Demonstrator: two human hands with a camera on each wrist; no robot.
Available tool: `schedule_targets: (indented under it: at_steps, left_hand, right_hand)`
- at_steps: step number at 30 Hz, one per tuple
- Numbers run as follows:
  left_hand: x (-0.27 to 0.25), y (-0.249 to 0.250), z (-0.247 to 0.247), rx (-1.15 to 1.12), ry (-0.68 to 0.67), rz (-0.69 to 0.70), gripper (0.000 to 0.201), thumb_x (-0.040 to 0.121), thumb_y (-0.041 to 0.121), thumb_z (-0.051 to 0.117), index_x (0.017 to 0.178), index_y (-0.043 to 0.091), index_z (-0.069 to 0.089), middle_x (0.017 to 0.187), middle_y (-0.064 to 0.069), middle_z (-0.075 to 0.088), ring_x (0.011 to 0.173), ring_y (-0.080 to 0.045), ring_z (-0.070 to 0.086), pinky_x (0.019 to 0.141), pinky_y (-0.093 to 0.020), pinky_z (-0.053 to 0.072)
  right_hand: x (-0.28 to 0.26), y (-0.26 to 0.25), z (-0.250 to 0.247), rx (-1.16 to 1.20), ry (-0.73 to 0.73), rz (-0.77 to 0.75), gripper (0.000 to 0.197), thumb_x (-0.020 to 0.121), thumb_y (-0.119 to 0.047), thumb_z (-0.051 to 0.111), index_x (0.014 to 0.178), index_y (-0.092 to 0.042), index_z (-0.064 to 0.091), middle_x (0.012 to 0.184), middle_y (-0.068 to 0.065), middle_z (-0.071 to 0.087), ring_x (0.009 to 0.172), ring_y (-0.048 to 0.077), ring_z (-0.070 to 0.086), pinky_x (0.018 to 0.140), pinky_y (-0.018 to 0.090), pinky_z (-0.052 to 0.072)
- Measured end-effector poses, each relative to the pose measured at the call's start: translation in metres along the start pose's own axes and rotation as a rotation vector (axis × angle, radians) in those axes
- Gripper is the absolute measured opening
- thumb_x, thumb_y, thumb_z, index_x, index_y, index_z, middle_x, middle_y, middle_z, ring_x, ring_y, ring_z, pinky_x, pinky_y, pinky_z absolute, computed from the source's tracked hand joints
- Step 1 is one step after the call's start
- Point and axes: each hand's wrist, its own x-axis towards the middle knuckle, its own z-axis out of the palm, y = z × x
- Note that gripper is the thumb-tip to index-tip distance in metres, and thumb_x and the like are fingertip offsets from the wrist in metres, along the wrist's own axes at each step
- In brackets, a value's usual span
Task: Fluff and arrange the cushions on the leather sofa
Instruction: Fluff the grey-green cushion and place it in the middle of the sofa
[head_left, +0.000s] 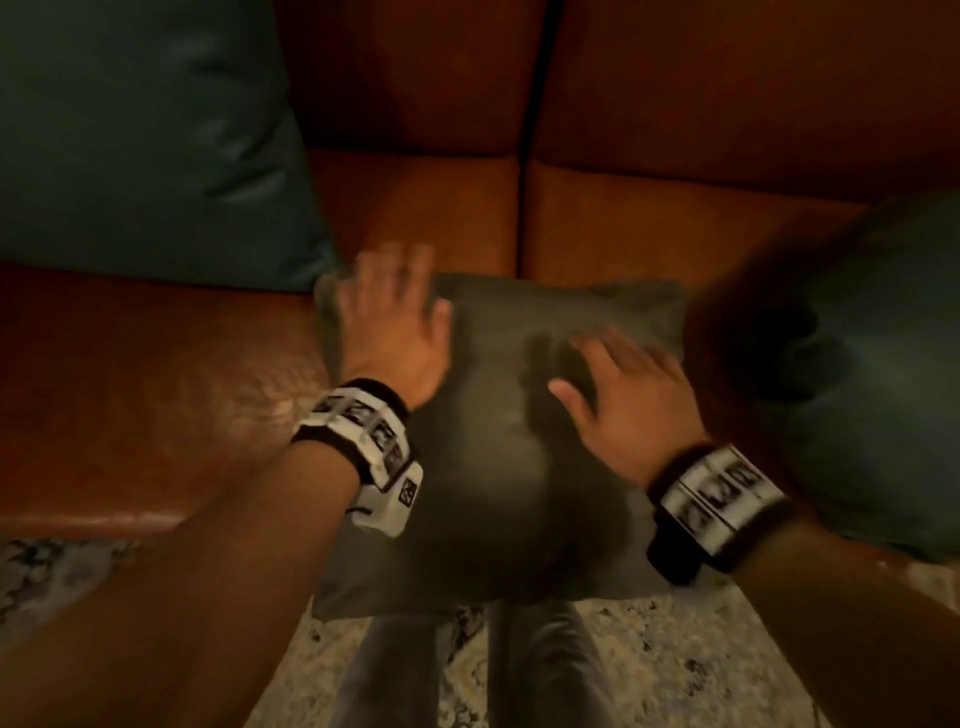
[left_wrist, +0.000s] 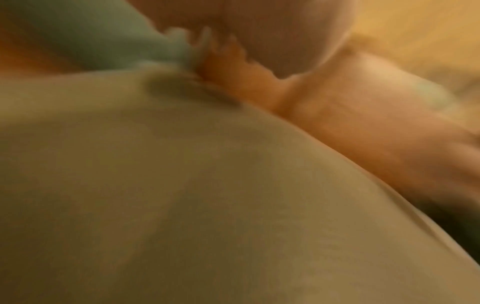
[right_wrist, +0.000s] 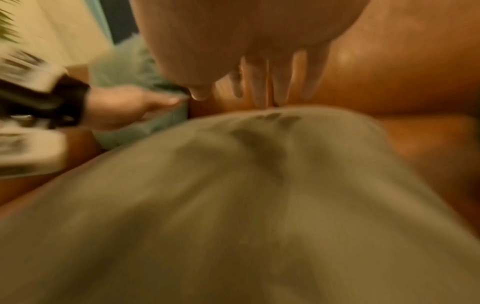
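**Both hands on the olive cushion at the sofa's front edge**

Patterned rug (head_left: 649, 670) fills the nearest ground, pale and speckled, with the person's grey trouser legs (head_left: 540, 670) standing on it; just beyond them the front edge of the brown leather sofa (head_left: 145, 395) runs across the head view; an olive-grey cushion (head_left: 498, 467) lies flat on the seat there, its near edge hanging out over the sofa's front edge above the legs, its far edge reaching toward the seam between the two seat pads.

Each forearm carries a black-and-white wrist band (head_left: 363, 441); the left hand (head_left: 392, 325) lies on the cushion's far left corner, fingers straight and close together, palm down on the fabric; the right hand (head_left: 621, 387) is over the right half of the cushion, fingers spread and straight, thumb out to the side; motion blur smears it, and whether the palm touches the fabric I cannot tell; the right wrist view shows its fingers (right_wrist: 259, 82) extended above the cushion's (right_wrist: 233, 205) domed surface with their shadow on the cloth; the left wrist view is heavily blurred and shows mostly olive fabric (left_wrist: 182, 205).

Farther back, a large teal cushion (head_left: 140, 140) leans against the backrest at the sofa's left end, its lower corner just beside the left hand; a dark teal cushion (head_left: 872, 374) sits at the right edge of the seat, near the right hand; the leather backrest rises behind, split by a dark vertical seam.
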Motion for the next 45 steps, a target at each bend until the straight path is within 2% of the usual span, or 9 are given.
schedule_targets:
  at_steps: [3,11,14,17,27,32,40,42,45]
  left_hand:
    - [0.005,0.041,0.022,0.214,-0.212,0.477,0.055,0.098,0.051,0.019,0.151,0.039,0.017,0.162,0.002,0.014,0.150,-0.025,0.003,0.119,-0.054,0.000]
    - [0.032,-0.026,0.005,0.252,-0.341,-0.231,0.061,0.094,0.061,0.007,0.152,0.042,0.001,0.163,0.005,-0.007,0.149,-0.027,-0.010,0.116,-0.060,-0.005]
    - [0.030,0.041,0.012,0.236,-0.173,0.056,0.060,0.097,0.047,0.017,0.153,0.030,0.010,0.163,-0.001,0.006,0.149,-0.030,0.002,0.117,-0.057,0.004]
    - [0.019,0.070,0.034,0.254,-0.345,0.338,0.058,0.098,0.045,0.019,0.153,0.034,0.004,0.163,0.007,0.007,0.150,-0.019,-0.002,0.119,-0.051,-0.005]
    - [0.021,-0.028,-0.010,0.202,-0.227,-0.332,0.059,0.097,0.056,0.016,0.153,0.036,0.012,0.163,0.001,0.001,0.149,-0.032,-0.004,0.116,-0.061,0.000]
    - [-0.045,0.052,0.030,0.206,-0.211,0.285,0.058,0.095,0.049,0.025,0.151,0.033,0.023,0.160,-0.002,0.020,0.149,-0.028,0.011,0.118,-0.055,0.007]
    - [-0.077,-0.053,0.018,-0.083,-0.125,-0.540,0.066,0.096,0.061,0.020,0.153,0.037,-0.001,0.163,-0.002,-0.005,0.149,-0.027,-0.007,0.118,-0.056,-0.004]
    - [-0.079,-0.023,0.015,-0.063,0.024,-0.426,0.069,0.094,0.056,0.023,0.155,0.025,0.009,0.163,-0.009,0.001,0.149,-0.032,-0.001,0.118,-0.056,0.001]
    - [-0.095,0.042,0.031,0.057,0.005,0.157,0.063,0.094,0.049,0.031,0.153,0.029,0.019,0.162,-0.006,0.010,0.149,-0.032,0.004,0.117,-0.056,0.003]
  right_hand:
    - [0.060,0.004,0.014,-0.055,-0.220,-0.050,0.068,0.095,-0.061,0.018,0.151,-0.024,0.031,0.160,0.006,0.031,0.149,0.023,0.024,0.116,0.055,0.020]
    - [0.075,0.105,0.014,-0.101,-0.443,0.193,0.077,0.093,-0.071,0.008,0.156,-0.027,0.014,0.166,0.002,0.010,0.153,0.022,0.005,0.119,0.058,0.008]
    - [0.085,0.052,0.013,0.018,-0.336,0.012,0.071,0.099,-0.061,0.015,0.156,-0.019,0.017,0.166,0.005,0.009,0.153,0.022,0.004,0.121,0.055,0.005]
    - [0.084,0.019,0.032,-0.015,-0.389,-0.162,0.067,0.100,-0.055,0.014,0.157,-0.020,0.014,0.166,0.002,0.012,0.153,0.018,0.005,0.120,0.055,0.004]
    - [0.087,0.088,0.009,-0.034,-0.409,0.096,0.069,0.099,-0.058,0.013,0.157,-0.020,0.014,0.166,0.003,0.009,0.153,0.023,0.003,0.121,0.054,0.008]
    - [0.046,0.007,0.028,0.004,-0.312,-0.204,0.076,0.095,-0.060,0.012,0.156,-0.017,0.023,0.164,0.007,0.020,0.152,0.022,0.012,0.122,0.051,0.007]
    - [-0.003,0.076,0.035,0.069,-0.222,0.229,0.073,0.097,-0.063,0.012,0.157,-0.023,0.011,0.166,0.003,0.010,0.153,0.022,0.006,0.122,0.052,0.012]
    - [-0.006,0.035,0.027,0.106,-0.114,0.122,0.071,0.097,-0.058,0.023,0.155,-0.019,0.022,0.164,0.008,0.020,0.152,0.026,0.015,0.120,0.054,0.016]
    - [-0.013,-0.028,0.044,0.037,-0.114,-0.158,0.064,0.097,-0.048,0.028,0.155,-0.020,0.026,0.163,0.010,0.023,0.151,0.028,0.018,0.120,0.057,0.012]
